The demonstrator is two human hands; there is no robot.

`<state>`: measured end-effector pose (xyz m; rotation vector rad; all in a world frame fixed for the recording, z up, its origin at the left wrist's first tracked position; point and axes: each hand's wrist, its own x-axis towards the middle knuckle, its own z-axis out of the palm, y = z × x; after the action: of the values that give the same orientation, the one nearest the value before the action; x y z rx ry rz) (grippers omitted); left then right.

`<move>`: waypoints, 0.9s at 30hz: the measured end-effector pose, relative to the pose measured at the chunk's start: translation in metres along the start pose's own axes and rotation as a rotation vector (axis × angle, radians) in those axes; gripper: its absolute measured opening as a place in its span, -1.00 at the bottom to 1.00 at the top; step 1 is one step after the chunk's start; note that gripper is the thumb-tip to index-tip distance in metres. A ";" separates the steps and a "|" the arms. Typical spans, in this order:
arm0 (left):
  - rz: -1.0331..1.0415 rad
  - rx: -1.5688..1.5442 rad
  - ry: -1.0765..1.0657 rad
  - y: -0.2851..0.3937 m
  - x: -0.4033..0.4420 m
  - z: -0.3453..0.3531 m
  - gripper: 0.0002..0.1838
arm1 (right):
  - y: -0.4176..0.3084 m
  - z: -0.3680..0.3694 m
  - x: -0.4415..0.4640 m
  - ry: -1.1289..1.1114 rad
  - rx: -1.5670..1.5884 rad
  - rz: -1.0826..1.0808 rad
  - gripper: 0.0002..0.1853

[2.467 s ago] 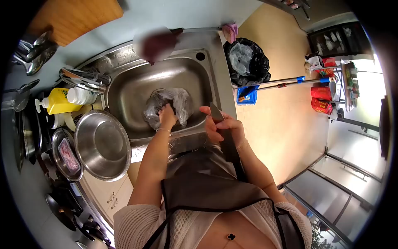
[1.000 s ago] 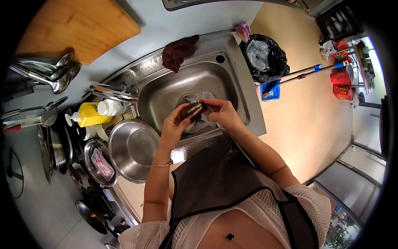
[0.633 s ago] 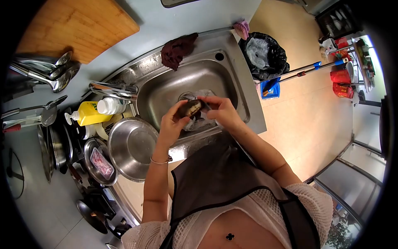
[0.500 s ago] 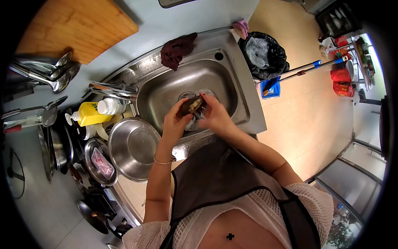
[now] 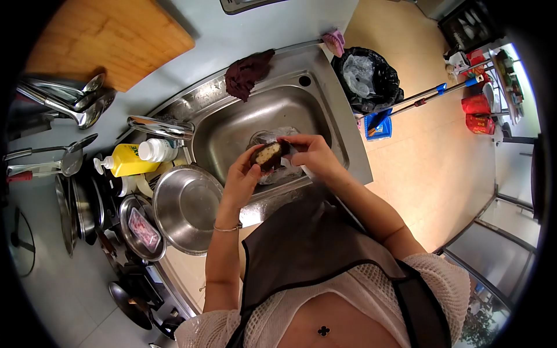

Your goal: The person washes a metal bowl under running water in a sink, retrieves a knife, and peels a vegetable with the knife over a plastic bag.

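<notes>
While both hands meet above the sink point(image 5: 278, 107), a dark piece point(image 5: 268, 156) sits between them, near the middle of the view, tilted with its long axis running roughly from eight to two o'clock. A pale, speckled patch shows on its upper face, and dark skin edges it.

At the piece's seven-to-eight o'clock end, the left hand point(image 5: 246, 178) curls around it, fingers on the far side and thumb on the near side, so the grip is narrow and holding. At three o'clock, the right hand point(image 5: 315, 156) has its fingers bent close together around a knife point(image 5: 292, 152), which is mostly hidden; whether the edge touches the piece cannot be told.

Below the hands, crumpled clear plastic point(image 5: 285, 176) lies on the sink floor.

Reckoned from the piece, a maroon cloth point(image 5: 248, 75) hangs on the far rim between eleven and twelve o'clock. A black-lined bin point(image 5: 387, 87) stands at two, outside the sink. A steel bowl point(image 5: 188, 203) lies at eight, with a wrapped pink pack point(image 5: 144, 229) in a smaller dish beyond it. At nine stand a white bottle point(image 5: 152, 150) and a yellow bottle point(image 5: 127, 160), just beside each other.
</notes>
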<state>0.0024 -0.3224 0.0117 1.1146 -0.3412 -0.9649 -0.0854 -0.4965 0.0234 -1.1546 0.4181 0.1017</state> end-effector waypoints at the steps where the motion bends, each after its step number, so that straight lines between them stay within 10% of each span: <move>1: 0.002 0.001 0.000 0.000 0.000 0.001 -0.45 | 0.001 -0.006 0.003 -0.049 -0.035 0.063 -0.32; 5: -0.061 0.067 0.109 -0.010 0.005 0.001 -0.46 | 0.021 0.019 -0.001 0.051 0.203 -0.135 -0.33; 7: -0.047 0.185 0.122 -0.011 0.007 0.000 -0.48 | 0.033 0.032 0.000 0.303 -0.190 -0.374 -0.32; 13: -0.125 0.011 0.048 -0.002 0.004 0.009 -0.55 | 0.004 -0.003 0.000 0.081 0.017 -0.076 -0.44; 19: 0.011 0.177 0.023 -0.012 0.023 0.022 -0.54 | 0.022 0.010 0.000 0.348 -0.088 -0.395 -0.49; 23: -0.064 -0.003 0.016 -0.004 0.023 0.029 -0.56 | 0.002 -0.026 -0.003 0.143 0.135 -0.033 -0.45; 27: -0.059 0.068 0.087 -0.013 0.032 0.029 -0.56 | 0.034 0.001 0.004 0.378 -0.037 -0.398 -0.44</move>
<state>-0.0051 -0.3668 0.0065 1.2303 -0.2734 -0.9598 -0.0913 -0.4824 -0.0072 -1.2754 0.5106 -0.4637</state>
